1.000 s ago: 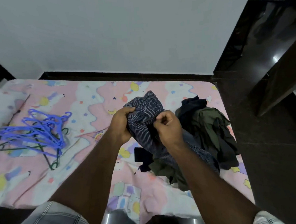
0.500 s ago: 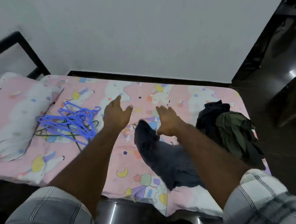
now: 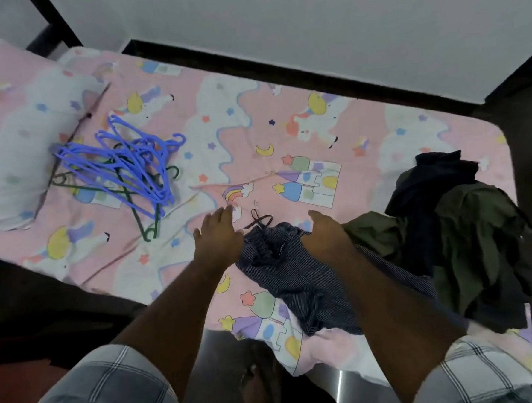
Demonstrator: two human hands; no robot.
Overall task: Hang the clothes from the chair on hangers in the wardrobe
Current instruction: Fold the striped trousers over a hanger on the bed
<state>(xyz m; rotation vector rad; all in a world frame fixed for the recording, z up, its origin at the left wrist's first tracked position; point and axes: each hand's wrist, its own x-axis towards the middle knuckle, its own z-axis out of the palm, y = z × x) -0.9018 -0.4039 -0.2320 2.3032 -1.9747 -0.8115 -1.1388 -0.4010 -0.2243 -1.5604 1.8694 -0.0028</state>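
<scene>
Bare forearms below short grey-and-white checked sleeves (image 3: 107, 385).

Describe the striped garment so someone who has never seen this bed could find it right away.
On the pink cartoon-print bed, look at the near edge, between the person's left hand and right hand. The striped garment lies flat there, with a drawstring at its top. Unlike the dark and olive clothes pile to its right, it has fine pinstripes.

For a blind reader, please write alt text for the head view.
Two open hands, left hand and right hand, flank a striped garment lying on a pink bed sheet. Blue hangers lie left; a dark clothes pile lies right.
</scene>
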